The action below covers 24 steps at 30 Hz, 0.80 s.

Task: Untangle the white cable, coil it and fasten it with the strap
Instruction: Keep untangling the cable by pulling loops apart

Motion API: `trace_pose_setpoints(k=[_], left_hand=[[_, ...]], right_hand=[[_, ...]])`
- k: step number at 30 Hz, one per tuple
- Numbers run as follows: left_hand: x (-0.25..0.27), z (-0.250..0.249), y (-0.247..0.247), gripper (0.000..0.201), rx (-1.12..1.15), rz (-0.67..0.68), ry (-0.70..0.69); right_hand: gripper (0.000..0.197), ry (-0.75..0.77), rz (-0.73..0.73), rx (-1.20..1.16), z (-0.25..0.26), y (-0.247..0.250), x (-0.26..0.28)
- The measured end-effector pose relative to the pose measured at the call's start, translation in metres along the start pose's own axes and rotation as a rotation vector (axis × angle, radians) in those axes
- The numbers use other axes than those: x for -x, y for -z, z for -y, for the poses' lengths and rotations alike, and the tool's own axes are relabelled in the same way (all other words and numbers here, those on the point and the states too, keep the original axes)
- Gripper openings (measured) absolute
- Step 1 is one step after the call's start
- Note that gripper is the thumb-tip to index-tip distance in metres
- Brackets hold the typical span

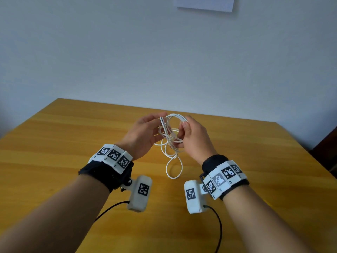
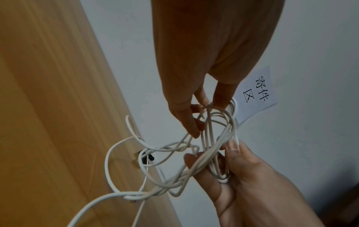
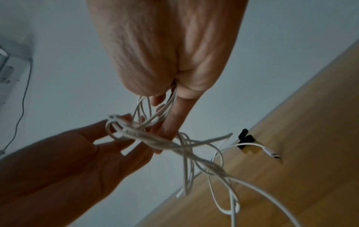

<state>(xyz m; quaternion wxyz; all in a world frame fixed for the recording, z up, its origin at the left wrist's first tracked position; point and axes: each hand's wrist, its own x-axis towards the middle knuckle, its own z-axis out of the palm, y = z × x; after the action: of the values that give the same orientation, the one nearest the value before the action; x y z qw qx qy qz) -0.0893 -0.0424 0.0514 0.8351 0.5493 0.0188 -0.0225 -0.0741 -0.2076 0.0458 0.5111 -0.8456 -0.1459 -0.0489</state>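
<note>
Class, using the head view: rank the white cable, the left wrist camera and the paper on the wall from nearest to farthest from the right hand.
1. white cable: held in the right hand itself.
2. left wrist camera: lower left, under the left forearm.
3. paper on the wall: far above, at the top edge.

We saw a white cable (image 1: 171, 141) over a honey-yellow wooden table (image 1: 54, 143) with pale grain streaks. Both wrists wore black bands (image 1: 109, 174) carrying white blocks printed with black-and-white square markers (image 1: 228, 172). The wall (image 1: 164, 52) was pale blue-grey, a white paper sheet (image 2: 256, 95) on it bore black characters, and the strap (image 3: 245, 138) was black.
</note>
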Motion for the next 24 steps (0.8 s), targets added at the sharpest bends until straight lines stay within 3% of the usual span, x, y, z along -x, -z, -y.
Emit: trace_pose_setpoints(k=[5, 9, 16, 24], left_hand=[[0.002, -0.001, 0.0, 0.021, -0.015, 0.045, 0.023], [0.001, -0.002, 0.0, 0.03, -0.045, 0.047, 0.089], [0.001, 0.001, 0.001, 0.034, -0.081, 0.012, 0.083], [-0.001, 0.003, -0.002, 0.022, -0.157, -0.059, 0.051]], right_hand=[[0.031, -0.084, 0.138, -0.187, 0.007, 0.01, 0.001], [0.031, -0.039, 0.119, -0.167, 0.003, 0.011, 0.006], [0.032, -0.003, 0.077, -0.044, -0.007, 0.005, 0.004], [0.026, 0.062, 0.18, 0.288, 0.0, 0.006, -0.002]])
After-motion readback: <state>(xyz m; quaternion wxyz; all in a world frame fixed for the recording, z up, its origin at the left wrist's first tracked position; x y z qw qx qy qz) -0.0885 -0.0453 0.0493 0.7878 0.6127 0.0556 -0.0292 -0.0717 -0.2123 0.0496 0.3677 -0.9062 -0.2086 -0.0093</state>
